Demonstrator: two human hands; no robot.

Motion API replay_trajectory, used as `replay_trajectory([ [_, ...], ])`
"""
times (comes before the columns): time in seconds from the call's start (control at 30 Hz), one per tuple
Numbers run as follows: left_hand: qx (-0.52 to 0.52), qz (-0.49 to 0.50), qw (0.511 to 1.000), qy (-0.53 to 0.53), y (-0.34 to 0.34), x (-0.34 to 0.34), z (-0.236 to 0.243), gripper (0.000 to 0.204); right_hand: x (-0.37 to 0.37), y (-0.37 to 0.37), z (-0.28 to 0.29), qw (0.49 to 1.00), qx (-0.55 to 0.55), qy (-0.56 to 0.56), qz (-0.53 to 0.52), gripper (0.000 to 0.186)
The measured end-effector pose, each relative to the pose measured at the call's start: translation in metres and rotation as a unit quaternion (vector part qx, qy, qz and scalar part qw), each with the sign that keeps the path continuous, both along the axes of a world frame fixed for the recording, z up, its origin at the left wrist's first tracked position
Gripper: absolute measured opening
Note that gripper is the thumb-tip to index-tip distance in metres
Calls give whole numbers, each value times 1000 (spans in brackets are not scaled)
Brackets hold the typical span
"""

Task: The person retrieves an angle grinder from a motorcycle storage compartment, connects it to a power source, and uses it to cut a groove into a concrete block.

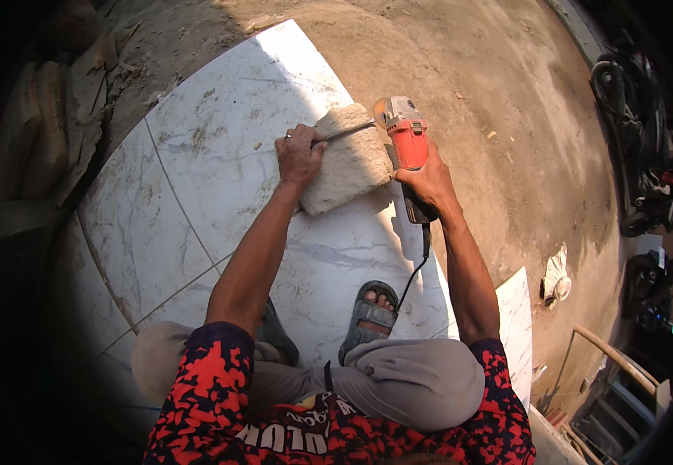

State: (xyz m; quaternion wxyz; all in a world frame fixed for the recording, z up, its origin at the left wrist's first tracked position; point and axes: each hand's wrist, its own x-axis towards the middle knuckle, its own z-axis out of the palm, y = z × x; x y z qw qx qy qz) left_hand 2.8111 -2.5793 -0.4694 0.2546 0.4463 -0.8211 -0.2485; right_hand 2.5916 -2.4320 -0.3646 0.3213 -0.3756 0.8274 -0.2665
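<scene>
My left hand (pixel 300 155) is closed around one end of a slim dark metal rod (pixel 352 129), which lies across a rough, pale stone block (pixel 348 170). Part of that hand rests at the block's left edge. My right hand (pixel 434 183) grips the body of a red and grey angle grinder (pixel 409 144) to the right of the block. The grinder's round disc (pixel 381 113) is at the far end of the rod; whether they touch, I cannot tell. A black power cord (pixel 425 252) runs from the grinder's rear down toward my right sandal (pixel 370 320).
White marbled tiles (pixel 189 167) lie under the block and my feet, bordered by bare brown ground (pixel 491 93). Sacks (pixel 38 128) stand at the left. A crumpled white bag (pixel 557 277), dark motorbike-like parts (pixel 638 139) and a wooden pole (pixel 617 358) are at the right.
</scene>
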Motion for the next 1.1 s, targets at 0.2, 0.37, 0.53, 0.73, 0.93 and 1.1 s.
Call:
replay_trajectory([
  [0.2,-8,2,1000,-4,-1,2,-1,15,4,3,3,1000,-5,-13,9,88],
  [0.37,-11,1,1000,0,-1,0,0,15,-1,1,2,1000,0,-17,-13,91],
  [0.53,-8,2,1000,-11,0,0,1,16,1,2,6,999,4,-33,-7,91],
  [0.73,-15,3,1000,-5,-1,2,-2,16,1,0,5,1000,0,-29,-10,90],
  [0.93,-16,2,1000,0,-1,2,-1,16,-1,0,2,1000,17,-14,-15,90],
  [1.1,-10,2,1000,-3,0,1,0,15,3,1,4,1000,5,-27,-8,91],
])
